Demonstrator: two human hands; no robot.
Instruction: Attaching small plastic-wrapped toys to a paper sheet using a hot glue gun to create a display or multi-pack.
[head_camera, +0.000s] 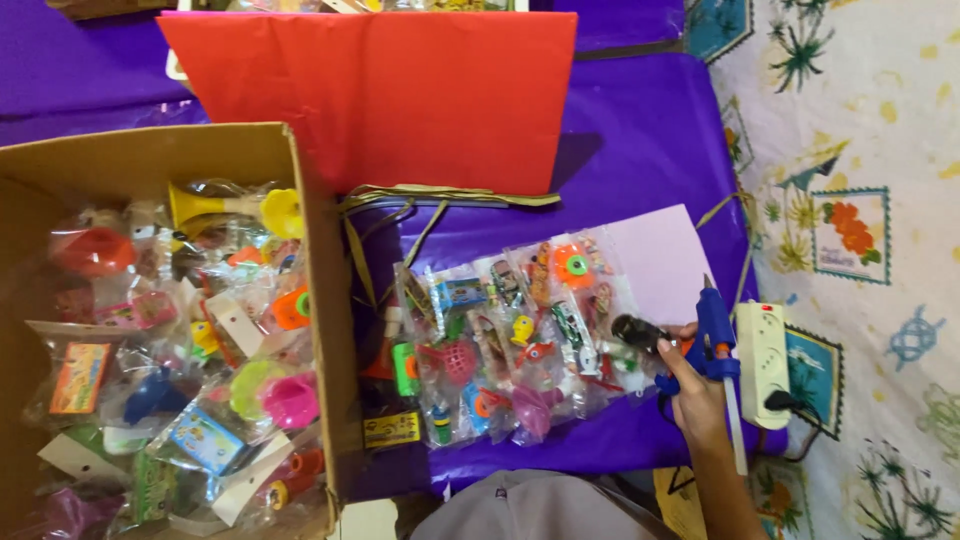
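Your right hand (692, 392) has its fingers wrapped tight round the blue plastic glue gun (716, 340), tip pointing up and away, so gluing looks like the step now. Just left of your fingers lie clear plastic bags of small bright toys (510, 340) on pale pink card (665, 255). Next, aim the tip with care. Your left hand is out of sight

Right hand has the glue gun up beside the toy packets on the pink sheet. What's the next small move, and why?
Probably tip the glue gun nozzle down toward the pink sheet. The right hand grips it with the nozzle pointing up and away, off the sheet, and the toy packets already lie in a row across the sheet. The left hand is out of view, so nothing steadies the packets.
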